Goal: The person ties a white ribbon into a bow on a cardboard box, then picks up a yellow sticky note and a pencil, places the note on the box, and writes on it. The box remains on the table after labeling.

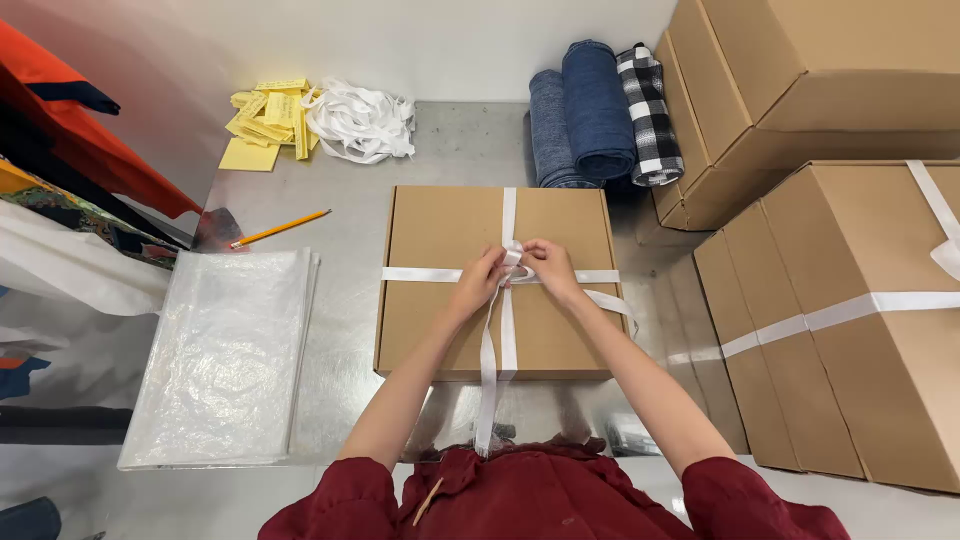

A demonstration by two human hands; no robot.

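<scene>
Head view: we pinch white ribbon point(508, 300) at crossing on top of flat box point(440, 300), mid-bench point(350, 220). Our left hand point(487, 275) and right hand point(547, 265) both closed on ribbon at knot, fingertips touching. Ribbon tails hang over box's near edge. Plastic bags point(225, 360) left of box; pencil point(280, 228), yellow slips point(265, 122), ribbon heap point(360, 122) beyond. Rolled fabric point(600, 110) behind; bigger boxes point(850, 310) right.

A grey metal table point(350, 225) carries a flat cardboard box point(440, 240) near its front edge, a stack of clear plastic bags point(225, 355) to the left, a pencil point(280, 228), and yellow labels point(265, 120), loose white ribbon point(360, 122) and rolled fabrics point(600, 105) along the back edge.
</scene>
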